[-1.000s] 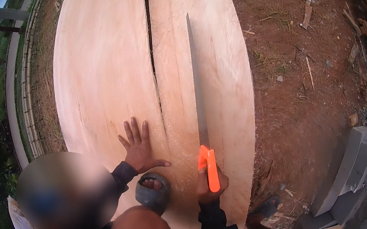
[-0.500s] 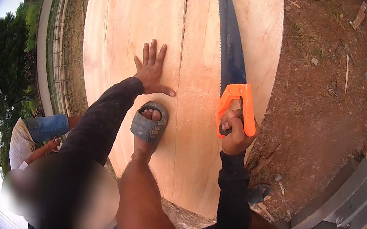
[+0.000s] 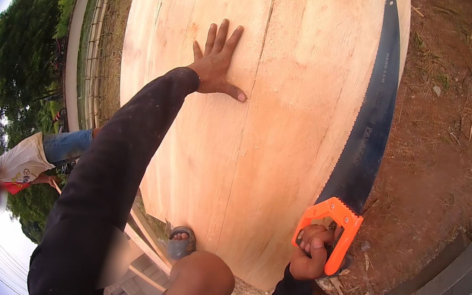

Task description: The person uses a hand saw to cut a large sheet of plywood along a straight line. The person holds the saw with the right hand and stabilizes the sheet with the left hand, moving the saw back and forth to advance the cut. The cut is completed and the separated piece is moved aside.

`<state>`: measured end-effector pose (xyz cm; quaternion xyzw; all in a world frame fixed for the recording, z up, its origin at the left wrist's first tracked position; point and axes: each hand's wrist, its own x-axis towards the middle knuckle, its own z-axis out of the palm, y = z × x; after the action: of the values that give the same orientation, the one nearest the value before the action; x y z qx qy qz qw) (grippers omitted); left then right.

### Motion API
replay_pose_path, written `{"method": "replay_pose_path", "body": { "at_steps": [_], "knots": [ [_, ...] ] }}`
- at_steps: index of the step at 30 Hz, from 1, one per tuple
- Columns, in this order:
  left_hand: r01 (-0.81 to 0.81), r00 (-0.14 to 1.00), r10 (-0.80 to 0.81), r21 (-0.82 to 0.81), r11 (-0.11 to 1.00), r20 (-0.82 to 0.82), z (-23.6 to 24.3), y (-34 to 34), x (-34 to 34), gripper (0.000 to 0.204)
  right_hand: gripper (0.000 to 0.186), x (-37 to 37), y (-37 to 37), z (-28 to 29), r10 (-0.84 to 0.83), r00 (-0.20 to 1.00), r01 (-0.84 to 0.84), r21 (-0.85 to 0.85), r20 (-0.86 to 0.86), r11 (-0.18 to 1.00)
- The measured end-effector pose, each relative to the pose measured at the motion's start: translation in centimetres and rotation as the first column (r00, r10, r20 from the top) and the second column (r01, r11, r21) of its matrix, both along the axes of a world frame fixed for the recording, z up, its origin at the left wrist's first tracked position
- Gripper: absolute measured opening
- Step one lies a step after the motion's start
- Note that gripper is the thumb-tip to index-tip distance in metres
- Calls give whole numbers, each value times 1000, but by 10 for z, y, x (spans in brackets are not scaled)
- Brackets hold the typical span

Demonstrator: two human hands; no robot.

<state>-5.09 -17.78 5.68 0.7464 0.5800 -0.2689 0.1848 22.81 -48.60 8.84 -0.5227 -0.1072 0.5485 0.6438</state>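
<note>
My left hand (image 3: pixel 216 65) lies flat with fingers spread on a pale plywood sheet (image 3: pixel 187 146), its thumb close to a long dark cut line. My right hand (image 3: pixel 311 251) is wrapped round the orange handle of a hand saw (image 3: pixel 366 130). The saw's dark blade points away from me, over the right edge of the sheet, with its toothed side to the left. At the sheet's near edge is my foot in a grey slide sandal (image 3: pixel 180 243), below my bent knee.
Grey concrete blocks (image 3: pixel 428 292) lie at the lower right. Reddish bare ground (image 3: pixel 435 165) with wood scraps runs along the right. Another person (image 3: pixel 33 160) stands at the left, near a bamboo fence (image 3: pixel 99 35). Wood strips and more blocks show at the lower left.
The saw has come back toward me and to the right, away from the cut line. My foot has moved off the middle of the sheet to its near edge. My left hand stays flat.
</note>
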Motion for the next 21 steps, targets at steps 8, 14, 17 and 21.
{"method": "replay_pose_path", "body": {
  "at_steps": [8, 14, 17, 21],
  "knots": [
    [73, 996, -78, 95, 993, 52, -13, 1, -17, 162, 28, -4, -62, 12, -29, 999, 29, -36, 14, 999],
    [97, 971, -95, -1, 995, -220, 2, 3, 36, 134, 15, 2, -101, 6, 59, 997, -57, -29, 55, 998],
    [11, 991, -14, -25, 1000, -133, 7, 6, 7, 168, 10, -14, -116, 14, 97, 989, -93, -39, 110, 995],
    [23, 997, -21, 30, 999, -77, 9, -3, -6, 163, 10, -33, -143, 12, 143, 947, -114, -117, 286, 987]
  ]
}}
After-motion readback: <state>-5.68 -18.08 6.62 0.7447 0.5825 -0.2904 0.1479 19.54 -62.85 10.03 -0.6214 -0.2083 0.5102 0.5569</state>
